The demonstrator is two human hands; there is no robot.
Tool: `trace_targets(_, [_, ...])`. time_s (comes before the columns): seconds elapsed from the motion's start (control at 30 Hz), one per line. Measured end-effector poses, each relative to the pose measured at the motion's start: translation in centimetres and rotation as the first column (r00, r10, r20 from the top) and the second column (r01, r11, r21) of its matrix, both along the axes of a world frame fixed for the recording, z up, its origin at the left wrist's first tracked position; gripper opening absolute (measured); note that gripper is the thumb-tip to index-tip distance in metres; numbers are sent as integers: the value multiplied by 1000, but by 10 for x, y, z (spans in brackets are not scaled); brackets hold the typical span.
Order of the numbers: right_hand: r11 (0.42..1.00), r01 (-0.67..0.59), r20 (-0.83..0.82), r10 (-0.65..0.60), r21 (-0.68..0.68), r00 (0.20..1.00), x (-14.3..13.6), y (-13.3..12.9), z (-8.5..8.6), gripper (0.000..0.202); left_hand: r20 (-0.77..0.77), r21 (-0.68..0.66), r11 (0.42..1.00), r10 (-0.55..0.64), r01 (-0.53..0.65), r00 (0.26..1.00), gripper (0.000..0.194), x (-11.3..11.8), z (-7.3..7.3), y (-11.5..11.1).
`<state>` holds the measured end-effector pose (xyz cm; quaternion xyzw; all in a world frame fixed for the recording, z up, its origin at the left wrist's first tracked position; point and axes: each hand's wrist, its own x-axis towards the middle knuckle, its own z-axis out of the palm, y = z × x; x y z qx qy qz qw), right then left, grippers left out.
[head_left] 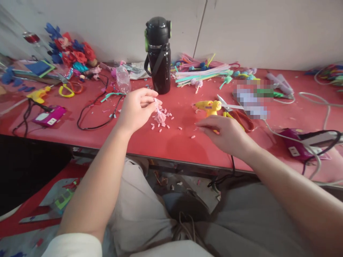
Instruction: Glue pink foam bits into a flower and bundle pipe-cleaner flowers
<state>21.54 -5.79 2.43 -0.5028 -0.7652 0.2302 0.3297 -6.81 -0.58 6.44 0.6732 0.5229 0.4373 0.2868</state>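
My left hand (140,109) pinches the top of a small pink flower-like piece (160,117), which hangs just over the red table (171,142). Small pink bits (180,128) lie scattered around it. To the right, my right hand (223,132) is held above the table with thumb and fingers brought close together; whether anything tiny is between them cannot be made out. Just behind that hand lies a yellow glue gun (208,105) with a clear glue stick in its back. Scissors with red and yellow handles (245,119) are beside it.
A black bottle (161,67) stands behind my left hand. Pipe cleaners (203,74) are piled along the wall. Purple power boxes (49,116) with cables sit at both sides. At the left are another yellow glue gun (39,94), a clear bottle (123,80) and paper flowers (73,50).
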Motion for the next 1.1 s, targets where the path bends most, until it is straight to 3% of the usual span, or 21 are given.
trace_targets(0.27, [992,99,-150,-110,-84,982,-9,-13,14,15,88,-29,990,-137,140,987,17,21,-7,-11])
trace_targets(0.43, [997,83,-145,-83,-3,986,-15,-15,20,25,104,-82,967,-231,239,967,17,41,-8,-28])
trace_targets(0.6, [997,33,-107,-25,73,994,-18,-14,22,20,88,-56,956,-284,289,955,14,55,-9,-38])
trace_targets(0.87, [979,-35,-119,60,202,991,-18,-10,14,11,132,-54,935,-343,352,930,25,57,-13,-40])
trace_targets(1.1, [930,-20,-42,38,367,998,-20,-11,11,10,158,-49,943,-319,330,934,33,60,-13,-41])
